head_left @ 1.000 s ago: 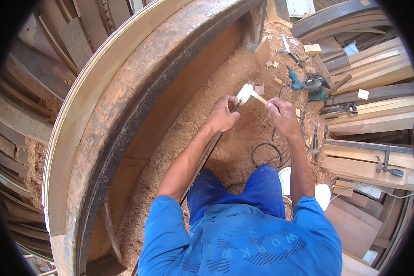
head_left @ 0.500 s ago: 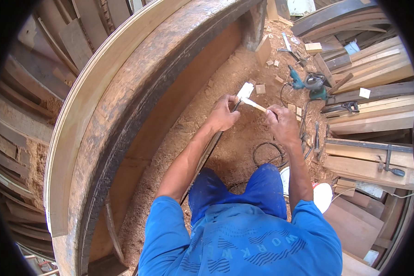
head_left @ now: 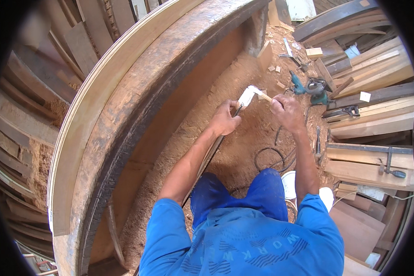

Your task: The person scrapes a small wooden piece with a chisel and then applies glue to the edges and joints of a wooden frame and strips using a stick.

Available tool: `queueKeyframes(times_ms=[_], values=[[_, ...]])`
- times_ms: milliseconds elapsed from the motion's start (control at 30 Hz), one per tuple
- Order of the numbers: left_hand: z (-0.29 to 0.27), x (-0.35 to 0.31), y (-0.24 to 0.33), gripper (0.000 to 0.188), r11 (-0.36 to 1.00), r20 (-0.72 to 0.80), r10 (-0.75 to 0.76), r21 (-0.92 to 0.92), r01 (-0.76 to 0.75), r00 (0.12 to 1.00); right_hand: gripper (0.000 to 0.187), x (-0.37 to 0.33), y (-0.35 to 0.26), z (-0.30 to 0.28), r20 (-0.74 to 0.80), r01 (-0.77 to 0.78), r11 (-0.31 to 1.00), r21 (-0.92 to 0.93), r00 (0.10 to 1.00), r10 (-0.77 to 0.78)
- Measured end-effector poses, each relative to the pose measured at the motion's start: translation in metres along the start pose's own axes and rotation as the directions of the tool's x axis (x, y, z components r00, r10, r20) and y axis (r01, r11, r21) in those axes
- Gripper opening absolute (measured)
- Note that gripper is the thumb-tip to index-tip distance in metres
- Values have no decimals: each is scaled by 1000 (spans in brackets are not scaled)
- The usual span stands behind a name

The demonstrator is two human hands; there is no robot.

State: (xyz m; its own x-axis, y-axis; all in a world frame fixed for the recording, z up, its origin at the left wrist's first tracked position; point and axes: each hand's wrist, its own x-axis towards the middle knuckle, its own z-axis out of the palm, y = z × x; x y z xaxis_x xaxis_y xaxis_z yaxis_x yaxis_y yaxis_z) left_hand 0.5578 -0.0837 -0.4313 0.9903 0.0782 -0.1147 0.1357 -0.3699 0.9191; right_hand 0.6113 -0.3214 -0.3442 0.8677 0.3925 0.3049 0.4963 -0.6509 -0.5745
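Gripping a stick (head_left: 266, 96) in the closed fingers of the right hand (head_left: 287, 112), a person lays its white-coated tip against the white far end of a strip (head_left: 245, 98) — grasped in the curled fingers of the left hand (head_left: 225, 119) — above a shavings-strewn floor (head_left: 247, 145). A curved beam (head_left: 129, 95) stands left; a teal power tool (head_left: 318, 98) lies far right.

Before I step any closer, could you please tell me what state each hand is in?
Left hand: closed, holding a white-ended strip.
Right hand: closed, holding a thin stick.
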Motion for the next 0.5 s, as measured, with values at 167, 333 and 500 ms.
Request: queueKeyframes(times_ms=[167, 333, 500], values=[[0, -2, -3, 55, 1000, 20, 2, 18, -3, 1000, 28, 49, -34, -42, 317, -36, 981, -190, 944, 96], [9, -4, 9, 57, 999, 36, 27, 43, -29, 999, 21, 121, -39, -30, 483, 360, 812, -458, 868, -113], [12, -4, -1, 58, 982, -26, 139, 129, -135, 990, 22, 133, -109, -24, 628, 371, 708, -601, 767, 131]])
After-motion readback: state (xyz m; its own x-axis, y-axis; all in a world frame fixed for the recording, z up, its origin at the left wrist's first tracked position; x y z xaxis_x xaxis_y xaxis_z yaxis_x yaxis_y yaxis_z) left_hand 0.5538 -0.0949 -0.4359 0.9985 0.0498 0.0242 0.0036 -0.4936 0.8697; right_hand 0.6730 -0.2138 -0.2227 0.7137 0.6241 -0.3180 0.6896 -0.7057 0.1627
